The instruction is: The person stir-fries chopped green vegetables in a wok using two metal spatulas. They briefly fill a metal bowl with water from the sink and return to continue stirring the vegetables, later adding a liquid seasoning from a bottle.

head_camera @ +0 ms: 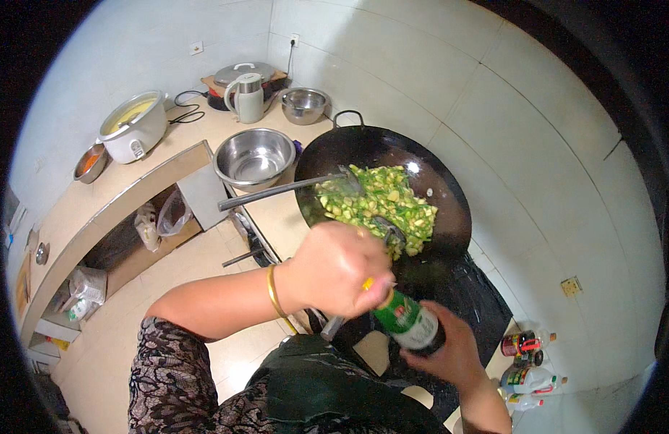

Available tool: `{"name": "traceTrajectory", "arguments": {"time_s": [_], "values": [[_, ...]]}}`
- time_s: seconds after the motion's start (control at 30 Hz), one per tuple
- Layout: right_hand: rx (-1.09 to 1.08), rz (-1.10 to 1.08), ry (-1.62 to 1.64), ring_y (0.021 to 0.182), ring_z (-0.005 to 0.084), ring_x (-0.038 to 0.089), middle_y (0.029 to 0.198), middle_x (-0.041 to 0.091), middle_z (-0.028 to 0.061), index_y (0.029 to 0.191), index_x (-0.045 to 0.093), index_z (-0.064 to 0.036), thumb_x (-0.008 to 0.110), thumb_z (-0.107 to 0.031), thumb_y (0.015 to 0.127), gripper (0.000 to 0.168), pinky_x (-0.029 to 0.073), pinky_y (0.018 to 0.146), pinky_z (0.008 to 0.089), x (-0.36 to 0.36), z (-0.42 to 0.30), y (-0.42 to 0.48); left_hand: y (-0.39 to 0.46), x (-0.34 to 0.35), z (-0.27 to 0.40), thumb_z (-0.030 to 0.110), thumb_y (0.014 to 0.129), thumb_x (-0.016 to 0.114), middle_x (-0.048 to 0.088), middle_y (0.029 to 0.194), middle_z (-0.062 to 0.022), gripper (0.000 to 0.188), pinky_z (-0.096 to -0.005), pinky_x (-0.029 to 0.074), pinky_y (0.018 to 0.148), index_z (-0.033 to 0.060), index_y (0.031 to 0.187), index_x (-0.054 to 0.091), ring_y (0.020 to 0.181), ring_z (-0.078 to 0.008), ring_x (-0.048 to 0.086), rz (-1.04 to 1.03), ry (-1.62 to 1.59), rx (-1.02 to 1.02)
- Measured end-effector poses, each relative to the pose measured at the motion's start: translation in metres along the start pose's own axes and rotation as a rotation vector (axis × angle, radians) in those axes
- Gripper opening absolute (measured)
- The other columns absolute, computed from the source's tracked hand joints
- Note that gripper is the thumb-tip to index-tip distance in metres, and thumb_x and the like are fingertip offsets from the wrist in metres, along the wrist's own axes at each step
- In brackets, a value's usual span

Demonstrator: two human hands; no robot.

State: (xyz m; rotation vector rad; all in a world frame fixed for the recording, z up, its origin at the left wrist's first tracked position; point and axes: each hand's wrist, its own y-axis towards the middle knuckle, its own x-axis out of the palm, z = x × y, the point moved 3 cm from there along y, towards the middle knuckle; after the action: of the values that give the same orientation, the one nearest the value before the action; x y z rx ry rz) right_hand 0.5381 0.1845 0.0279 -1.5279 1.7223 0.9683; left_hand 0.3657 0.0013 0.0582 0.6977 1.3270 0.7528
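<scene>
My right hand grips the lower part of a green-labelled dark bottle, which is tilted in front of me. My left hand, with a gold bangle at the wrist, is closed over the bottle's neck, and a yellow cap shows at its fingers. Whether the cap is still seated is hidden. Beyond my hands is a large dark wok holding diced pale-green vegetables with green pieces. One metal-handled utensil rests across the wok's left rim. The head of a second utensil lies in the food, its handle partly behind my left hand.
Left of the wok stands a big steel bowl; behind it are a smaller steel bowl, a pale kettle and a lidded pan. A rice cooker sits farther left. Several bottles line the right wall.
</scene>
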Motion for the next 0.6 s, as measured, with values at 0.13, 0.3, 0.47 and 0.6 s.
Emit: {"name": "traceTrajectory", "arguments": {"time_s": [0.13, 0.3, 0.47, 0.6], "values": [[0.031, 0.257, -0.282, 0.104, 0.0326, 0.063, 0.113, 0.064, 0.015, 0.123, 0.055, -0.006, 0.088, -0.02, 0.056, 0.076, 0.05, 0.092, 0.0391, -0.024, 0.02, 0.023, -0.042, -0.006, -0.05, 0.031, 0.097, 0.035, 0.059, 0.069, -0.0098, 0.046, -0.0389, 0.049, 0.063, 0.0065, 0.063, 0.053, 0.062, -0.0302, 0.057, 0.076, -0.422, -0.684], [0.174, 0.38, -0.007, 0.103, 0.0224, 0.065, 0.113, 0.067, 0.0133, 0.126, 0.053, -0.005, 0.089, -0.023, 0.061, 0.076, 0.05, 0.09, 0.0362, -0.068, 0.074, 0.062, -0.128, 0.073, -0.012, 0.046, 0.101, 0.031, 0.062, 0.066, -0.0011, 0.054, -0.0259, 0.052, 0.07, 0.0098, 0.072, 0.058, 0.066, -0.0118, 0.064, -0.137, -1.318, -1.693], [0.151, 0.28, -0.604, 0.099, 0.0349, 0.065, 0.108, 0.065, 0.0196, 0.125, 0.053, -0.008, 0.086, -0.021, 0.061, 0.073, 0.053, 0.08, 0.0409, -0.062, 0.095, 0.132, -0.136, 0.116, 0.014, 0.051, 0.096, 0.034, 0.062, 0.118, -0.0201, 0.053, -0.0288, 0.047, 0.058, 0.0089, 0.073, 0.055, 0.08, -0.0203, 0.058, 0.189, -2.111, -1.654], [0.222, 0.298, -0.25, 0.095, 0.0359, 0.064, 0.102, 0.066, 0.0164, 0.126, 0.053, -0.011, 0.086, -0.021, 0.06, 0.074, 0.053, 0.076, 0.044, -0.061, 0.165, 0.15, -0.129, 0.063, 0.026, 0.053, 0.096, 0.034, 0.059, 0.084, -0.0149, 0.058, -0.0238, 0.035, 0.043, 0.0074, 0.064, 0.05, 0.053, -0.0112, 0.044, 0.217, -1.878, -1.625]]}}
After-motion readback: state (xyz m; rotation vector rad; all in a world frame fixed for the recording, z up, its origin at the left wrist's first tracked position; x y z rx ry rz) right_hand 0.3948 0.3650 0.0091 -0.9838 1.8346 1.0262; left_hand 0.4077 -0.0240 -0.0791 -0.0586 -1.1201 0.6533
